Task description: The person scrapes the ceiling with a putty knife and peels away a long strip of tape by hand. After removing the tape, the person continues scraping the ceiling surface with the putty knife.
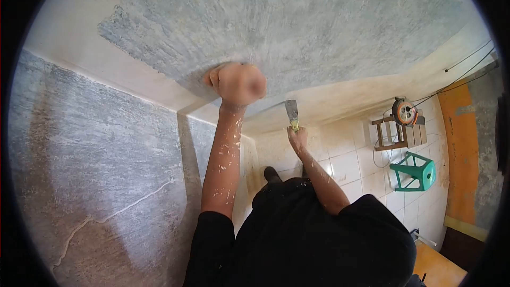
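Observation:
My left hand (236, 83) is raised against the wall, its fingers curled into a fist. Whatever it may hold is hidden behind the knuckles. Around it the wall has a large rough grey patch (287, 26) where the pale paint (69, 16) ends in a ragged edge. Lower down, my right hand (298, 138) grips the handle of a putty knife (291, 110), whose metal blade points up toward the wall. Pale flakes are scattered over both forearms.
A side wall (106, 165) with a pale crack line stands at left. On the tiled floor (345, 167) at right are a green plastic stool (423, 175) and a small wooden stool (419, 134) bearing a cable reel (404, 111). Cables run up from it past an orange panel (462, 149).

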`<state>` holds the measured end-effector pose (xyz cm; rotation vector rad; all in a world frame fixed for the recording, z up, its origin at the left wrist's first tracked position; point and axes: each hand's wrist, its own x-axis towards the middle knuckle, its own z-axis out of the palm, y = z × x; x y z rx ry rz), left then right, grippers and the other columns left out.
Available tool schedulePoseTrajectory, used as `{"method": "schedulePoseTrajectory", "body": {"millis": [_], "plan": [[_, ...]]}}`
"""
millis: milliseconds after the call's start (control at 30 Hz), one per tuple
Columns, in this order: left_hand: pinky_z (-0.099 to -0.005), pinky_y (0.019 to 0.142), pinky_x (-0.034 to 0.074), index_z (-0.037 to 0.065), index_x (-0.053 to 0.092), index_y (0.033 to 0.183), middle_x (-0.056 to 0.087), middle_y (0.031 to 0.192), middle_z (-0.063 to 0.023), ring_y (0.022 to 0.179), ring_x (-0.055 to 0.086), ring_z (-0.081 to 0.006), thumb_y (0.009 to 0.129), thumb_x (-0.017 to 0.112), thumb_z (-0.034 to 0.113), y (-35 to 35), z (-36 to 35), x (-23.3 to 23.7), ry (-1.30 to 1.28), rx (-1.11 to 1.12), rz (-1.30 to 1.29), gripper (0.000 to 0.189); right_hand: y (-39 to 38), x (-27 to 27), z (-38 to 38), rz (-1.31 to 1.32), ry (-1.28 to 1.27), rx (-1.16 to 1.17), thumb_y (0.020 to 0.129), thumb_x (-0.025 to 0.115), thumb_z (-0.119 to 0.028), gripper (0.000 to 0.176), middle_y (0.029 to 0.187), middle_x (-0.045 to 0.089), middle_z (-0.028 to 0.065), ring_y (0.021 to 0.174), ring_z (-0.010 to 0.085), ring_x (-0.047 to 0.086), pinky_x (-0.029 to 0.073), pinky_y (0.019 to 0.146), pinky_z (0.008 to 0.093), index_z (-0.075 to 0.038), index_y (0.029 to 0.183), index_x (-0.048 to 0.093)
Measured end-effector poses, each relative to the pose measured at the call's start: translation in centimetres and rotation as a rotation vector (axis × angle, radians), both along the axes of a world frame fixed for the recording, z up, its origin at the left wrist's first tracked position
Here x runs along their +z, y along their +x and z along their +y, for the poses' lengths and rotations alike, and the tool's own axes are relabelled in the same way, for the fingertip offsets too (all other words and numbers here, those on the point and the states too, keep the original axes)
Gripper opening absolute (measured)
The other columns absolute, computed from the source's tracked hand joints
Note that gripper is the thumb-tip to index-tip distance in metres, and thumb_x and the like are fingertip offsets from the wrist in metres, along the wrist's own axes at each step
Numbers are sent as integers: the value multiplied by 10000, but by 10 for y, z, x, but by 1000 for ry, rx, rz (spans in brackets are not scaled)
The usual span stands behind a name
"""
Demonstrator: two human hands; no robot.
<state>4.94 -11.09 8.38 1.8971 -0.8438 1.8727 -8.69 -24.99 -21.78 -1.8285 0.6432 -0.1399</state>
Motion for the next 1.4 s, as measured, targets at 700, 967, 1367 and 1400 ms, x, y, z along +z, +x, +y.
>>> {"method": "schedulePoseTrajectory", "body": {"millis": [700, 967, 1367, 1400], "plan": [[-362, 723, 281, 150, 528, 749, 454, 822, 2, 758, 421, -179, 831, 537, 223, -1, -2, 3, -7, -3, 1, 110, 3, -10, 7, -36, -136, -33, 782, 589, -251, 354, 493, 493, 164, 472, 192, 524, 403, 484, 399, 56, 616, 533], [-358, 721, 281, 147, 530, 745, 457, 811, 1, 753, 426, -175, 834, 534, 227, -2, -2, 1, 2, 7, 7, 119, 11, 8, -4, -42, -48, 40, 779, 580, -227, 327, 484, 456, 94, 497, 121, 458, 362, 460, 369, 36, 596, 514], [-350, 722, 278, 160, 539, 749, 471, 818, 11, 753, 439, -163, 822, 540, 228, 0, -1, 1, -2, 11, 7, 100, 3, 8, -12, -70, -13, 50, 770, 587, -222, 329, 469, 398, 50, 499, 89, 421, 343, 439, 352, 26, 574, 496], [-350, 722, 277, 161, 538, 749, 470, 816, 12, 754, 439, -162, 823, 540, 228, 1, -1, 3, -2, 21, -2, 100, 16, 36, -13, -114, -30, 72, 771, 583, -220, 322, 475, 429, 88, 494, 116, 451, 361, 454, 367, 36, 590, 510]]}}
